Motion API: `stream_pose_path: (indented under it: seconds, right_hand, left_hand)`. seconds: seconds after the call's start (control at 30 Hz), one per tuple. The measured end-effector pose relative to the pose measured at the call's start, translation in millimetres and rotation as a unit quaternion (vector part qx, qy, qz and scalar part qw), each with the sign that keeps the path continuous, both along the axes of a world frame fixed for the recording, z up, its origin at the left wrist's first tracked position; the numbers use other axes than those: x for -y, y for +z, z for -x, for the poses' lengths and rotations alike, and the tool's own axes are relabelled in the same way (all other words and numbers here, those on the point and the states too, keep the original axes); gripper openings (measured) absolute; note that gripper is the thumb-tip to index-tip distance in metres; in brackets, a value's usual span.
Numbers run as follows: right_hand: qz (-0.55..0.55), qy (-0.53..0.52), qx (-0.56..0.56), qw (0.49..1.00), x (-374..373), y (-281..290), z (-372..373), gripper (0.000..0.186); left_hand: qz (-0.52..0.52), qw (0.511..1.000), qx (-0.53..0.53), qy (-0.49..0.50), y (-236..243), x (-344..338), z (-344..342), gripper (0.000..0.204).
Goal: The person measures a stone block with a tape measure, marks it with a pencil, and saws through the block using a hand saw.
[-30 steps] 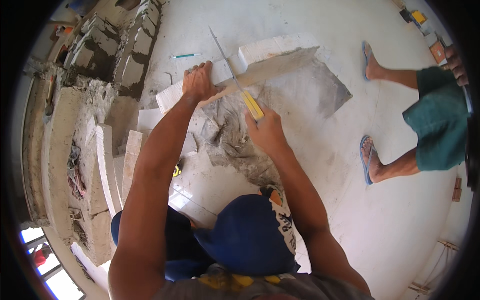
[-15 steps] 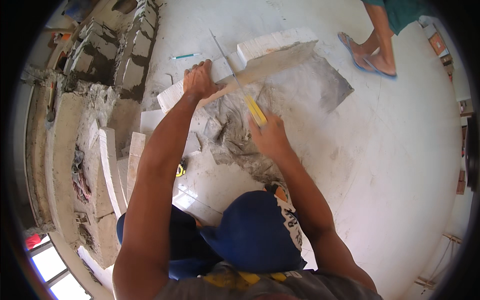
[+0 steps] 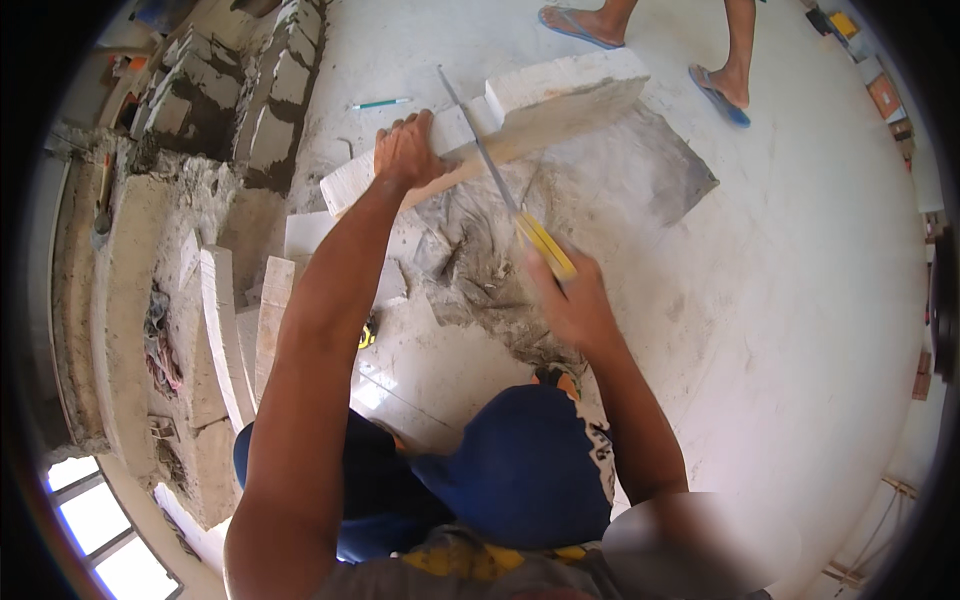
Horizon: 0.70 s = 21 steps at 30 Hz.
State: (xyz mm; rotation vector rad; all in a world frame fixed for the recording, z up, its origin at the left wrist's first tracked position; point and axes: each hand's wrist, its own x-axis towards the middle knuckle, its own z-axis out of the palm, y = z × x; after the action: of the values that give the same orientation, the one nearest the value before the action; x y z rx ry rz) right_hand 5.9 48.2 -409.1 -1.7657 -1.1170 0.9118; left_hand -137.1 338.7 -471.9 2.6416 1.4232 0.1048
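A long pale block, like light aerated concrete, lies on edge across the floor ahead of me, with a step cut in its upper edge. My left hand is closed over its left part, fingers across the top. My right hand is wrapped round the yellow handle of a handsaw. The saw's blade slants away from me over the block, in the lower section beside the step, just right of my left hand. How deep the blade sits in the block I cannot tell.
A crumpled grey sheet lies under and before the block. Beyond it is a teal pencil-like stick. White slabs and a tape measure are at left, near a block wall. Another person's sandalled feet stand far right.
My right hand has drawn the saw back toward me and slightly right. My left hand stays on the block. The other person's feet have moved apart, one now farther left.
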Motion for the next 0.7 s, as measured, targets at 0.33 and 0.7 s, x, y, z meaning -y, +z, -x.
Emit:
stream_pose_path:
  seconds: [0.33,0.7]
  right_hand:
    - [0.052,-0.003,-0.025,0.998,-45.6,4.0,-22.9,0.052]
    - [-0.044,-0.033,0.059,0.997,45.5,-4.1,2.1,0.04]
  left_hand:
    - [-0.007,1.0,-0.015,-0.004,5.8,9.8,-7.7,0.083]
    - [-0.003,1.0,-0.007,-0.016,3.3,4.2,-12.7,0.083]
